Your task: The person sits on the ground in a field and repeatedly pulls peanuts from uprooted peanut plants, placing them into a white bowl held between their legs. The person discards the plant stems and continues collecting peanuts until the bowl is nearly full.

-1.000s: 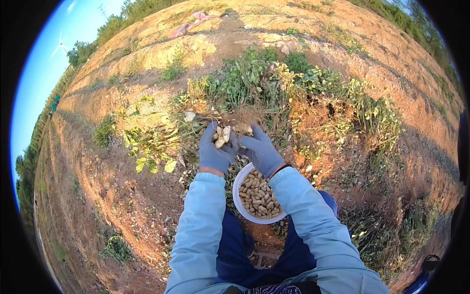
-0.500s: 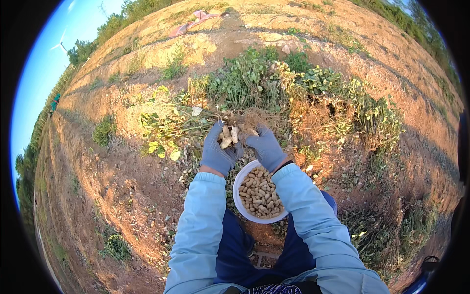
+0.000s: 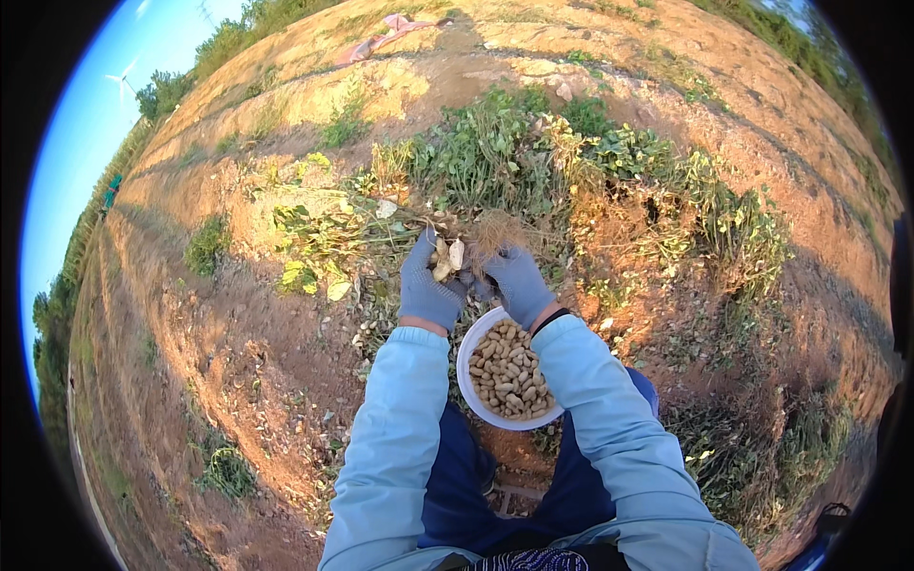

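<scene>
In a grey knit glove, my left hand (image 3: 428,293) is curled around several pale peanuts (image 3: 442,259) at the root end of a pulled peanut plant (image 3: 367,233). The plant's stems and yellow-green leaves stretch off to the left. My right hand (image 3: 522,284), gloved alike, is closed at the tangled brown roots (image 3: 498,231), its fingertips close to the left hand's. What lies under its fingers is hidden. Just below the hands, between my knees, a white tub (image 3: 466,371) holds many loose peanuts (image 3: 509,373), and my right forearm covers part of its rim.
A heap of green peanut plants (image 3: 486,152) lies beyond my hands and continues to the right. Dark uprooted plants (image 3: 762,447) lie at the lower right. Reddish soil ridges surround me. A pink cloth (image 3: 386,38) lies far ahead, and a wind turbine (image 3: 122,81) stands at the far left.
Both hands have shifted slightly, the left one a little to the right. A peanut visible by my right fingertips earlier no longer shows, and fewer peanuts show at my left fingers.
</scene>
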Motion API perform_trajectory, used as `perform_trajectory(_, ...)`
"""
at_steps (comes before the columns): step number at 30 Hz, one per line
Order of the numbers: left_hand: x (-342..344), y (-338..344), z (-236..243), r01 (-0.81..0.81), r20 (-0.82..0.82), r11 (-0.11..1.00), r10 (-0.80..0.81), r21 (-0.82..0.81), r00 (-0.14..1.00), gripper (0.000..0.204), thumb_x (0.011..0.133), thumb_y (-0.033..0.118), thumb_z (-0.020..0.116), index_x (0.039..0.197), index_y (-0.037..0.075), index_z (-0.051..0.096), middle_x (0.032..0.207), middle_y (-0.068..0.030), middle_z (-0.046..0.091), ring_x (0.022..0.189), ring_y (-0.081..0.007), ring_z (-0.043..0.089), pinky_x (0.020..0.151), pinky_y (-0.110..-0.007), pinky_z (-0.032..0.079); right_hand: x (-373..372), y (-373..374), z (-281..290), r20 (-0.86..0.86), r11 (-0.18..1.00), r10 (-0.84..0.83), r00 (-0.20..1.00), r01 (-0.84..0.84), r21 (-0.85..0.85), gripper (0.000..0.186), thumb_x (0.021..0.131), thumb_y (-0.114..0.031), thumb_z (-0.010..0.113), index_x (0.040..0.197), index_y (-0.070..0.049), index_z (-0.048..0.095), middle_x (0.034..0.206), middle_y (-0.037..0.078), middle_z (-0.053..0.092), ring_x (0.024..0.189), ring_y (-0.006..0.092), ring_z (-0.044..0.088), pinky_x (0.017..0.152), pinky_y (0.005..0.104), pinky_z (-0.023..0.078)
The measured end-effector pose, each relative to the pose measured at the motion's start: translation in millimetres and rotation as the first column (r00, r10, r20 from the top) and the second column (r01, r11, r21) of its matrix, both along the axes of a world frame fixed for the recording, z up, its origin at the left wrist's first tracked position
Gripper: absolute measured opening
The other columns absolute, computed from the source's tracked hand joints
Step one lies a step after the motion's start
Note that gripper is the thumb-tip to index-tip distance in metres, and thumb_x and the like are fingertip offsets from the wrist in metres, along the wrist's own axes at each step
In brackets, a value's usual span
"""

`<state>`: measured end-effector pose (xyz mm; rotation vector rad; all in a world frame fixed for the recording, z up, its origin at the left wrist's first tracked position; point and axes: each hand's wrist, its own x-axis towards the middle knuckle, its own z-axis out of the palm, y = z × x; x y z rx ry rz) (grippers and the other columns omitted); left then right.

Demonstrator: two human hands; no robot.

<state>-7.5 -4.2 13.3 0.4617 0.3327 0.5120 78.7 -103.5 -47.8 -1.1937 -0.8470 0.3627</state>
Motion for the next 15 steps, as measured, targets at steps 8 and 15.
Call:
perform_trajectory(8,-5.8,7.8,-7.1,-0.019,-0.053,0.997,0.015,-0.076,0.998,0.019,0.090,0.027,0.058,0.093,0.008,0.060,0.081,-0.0032,0.063,0.068,-0.0164,0.058,0.055,-0.029,0.048,-15.6,-22.8,64.3,-0.347,0.972,0.147,0.926,-0.201,-0.125,0.021,0.085,-0.024,0.064,0.094,-0.005,0.061,0.062,-0.001,0.053,0.048,0.0075,0.045,0.044,0.0245,0.034)
perform_trajectory(15,-26.0,39.2,-0.4,-0.122,0.042,0.979,0.130,-0.161,0.991,0.022,0.090,0.032,0.058,0.084,0.011,0.060,0.076,-0.0014,0.063,0.061,-0.0123,0.057,0.057,-0.029,0.050,-7.1,-30.3,57.6,-0.255,0.803,0.168,0.952,-0.282,-0.525,0.026,0.083,-0.027,0.065,0.095,-0.005,0.066,0.059,0.000,0.053,0.048,0.0095,0.048,0.045,0.0239,0.038)
